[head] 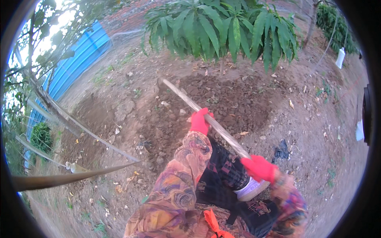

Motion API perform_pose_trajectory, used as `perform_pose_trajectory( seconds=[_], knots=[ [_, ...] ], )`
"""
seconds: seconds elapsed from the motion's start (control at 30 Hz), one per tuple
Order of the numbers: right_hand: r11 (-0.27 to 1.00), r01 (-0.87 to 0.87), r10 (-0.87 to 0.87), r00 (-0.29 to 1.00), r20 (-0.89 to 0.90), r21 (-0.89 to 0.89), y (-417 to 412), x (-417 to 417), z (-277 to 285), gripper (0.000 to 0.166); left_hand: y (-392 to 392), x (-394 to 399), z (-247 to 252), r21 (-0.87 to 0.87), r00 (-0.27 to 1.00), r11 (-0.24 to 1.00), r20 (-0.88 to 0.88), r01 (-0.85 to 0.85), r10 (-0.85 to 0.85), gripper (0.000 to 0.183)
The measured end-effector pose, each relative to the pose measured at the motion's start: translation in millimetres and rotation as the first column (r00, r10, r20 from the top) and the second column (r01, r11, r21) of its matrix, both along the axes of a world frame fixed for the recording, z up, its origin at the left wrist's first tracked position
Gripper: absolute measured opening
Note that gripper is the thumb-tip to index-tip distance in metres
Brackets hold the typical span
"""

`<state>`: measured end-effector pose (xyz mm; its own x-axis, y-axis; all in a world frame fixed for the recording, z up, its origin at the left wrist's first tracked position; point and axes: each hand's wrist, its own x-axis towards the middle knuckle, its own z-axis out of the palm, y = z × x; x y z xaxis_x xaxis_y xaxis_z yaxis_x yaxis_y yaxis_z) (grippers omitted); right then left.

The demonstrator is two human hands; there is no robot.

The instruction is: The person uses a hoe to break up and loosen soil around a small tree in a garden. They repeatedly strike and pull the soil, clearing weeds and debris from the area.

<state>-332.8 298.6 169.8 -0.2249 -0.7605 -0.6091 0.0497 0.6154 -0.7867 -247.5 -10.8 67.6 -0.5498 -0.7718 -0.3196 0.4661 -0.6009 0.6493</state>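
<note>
My left hand [201,121], in a red glove, grips a long wooden handle [221,130] partway along its length. Closer to my body, my right hand [259,168], gloved in red too, is closed around the handle's lower end. The handle slants away to the upper left, over broken brown soil [238,110]. At its far end the tool's head is small and blurred, so I cannot tell its kind. Below my right hand shows a white shoe [251,189] beside dark trousers.
A leafy young tree [220,29] stands just beyond the dug soil. Poles or branches [86,175] cross at the left, before a blue corrugated metal fence [80,56]. A white bag [340,58] hangs at the upper right. A dark plastic scrap [281,150] lies right of my feet.
</note>
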Motion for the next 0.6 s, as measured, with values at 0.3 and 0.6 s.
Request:
perform_pose_trajectory(
  seconds=[0.3, 0.6],
  knots=[
    [0.996, 0.062, -0.08, 0.926, -0.369, -0.061, 86, 29, -77, 0.039, 2, 7, 24, 0.129, 0.963, 0.988, -0.245, -0.086, 0.116, 0.017],
    [0.992, -0.123, 0.122, 0.992, -0.037, -0.024, -25, 26, -4, 0.041, 2, 13, 18, -0.064, 0.987, 0.985, -0.014, -0.161, 0.16, 0.021]
  ],
)
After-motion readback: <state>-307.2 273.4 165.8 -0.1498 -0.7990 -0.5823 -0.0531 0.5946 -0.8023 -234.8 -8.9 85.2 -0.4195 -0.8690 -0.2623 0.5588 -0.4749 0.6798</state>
